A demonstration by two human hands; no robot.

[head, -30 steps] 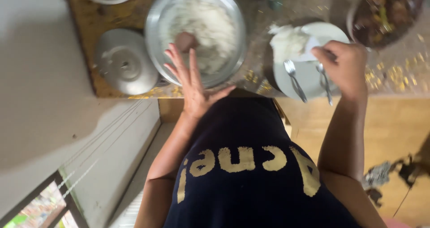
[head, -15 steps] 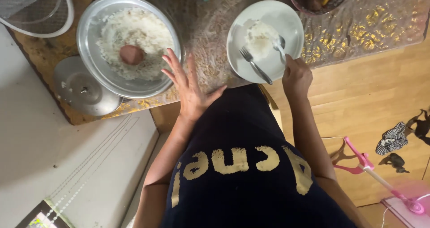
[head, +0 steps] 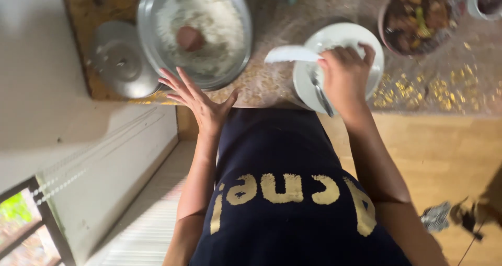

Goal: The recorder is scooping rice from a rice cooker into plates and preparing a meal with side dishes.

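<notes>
- Table [head: 272, 88]: mottled brown-and-gold top, seen from above, set against a pale wall on the left; wooden floor [head: 444, 145] below on the right.
- Metal pot [head: 151, 15]: wide and round, filled with white rice [head: 219, 20]; a brownish rounded thing, perhaps a scoop, lies in the middle of the rice; I cannot tell which.
- Pot lid [head: 117, 59]: metal, with a knob, lying flat on the table just left of the pot and touching its side.
- Dark bowl [head: 418, 17]: brown cooked food with bits of yellow and green; top right, near the plate.
- White plate [head: 361, 41]: at the table's near edge, just right of the pot; a fork [head: 320, 93] lies on it, handle towards the person.
- Right hand [head: 342, 75]: over the plate, fingers clenched on a white flat scoop [head: 290, 54] whose blade juts left past the rim; judged best kept level and over the plate, so nothing drops on the table.
- Left hand [head: 201, 104]: released, fingers spread, holding nothing; at the table edge, fingertips near the pot's rim; well placed to steady the pot.
</notes>
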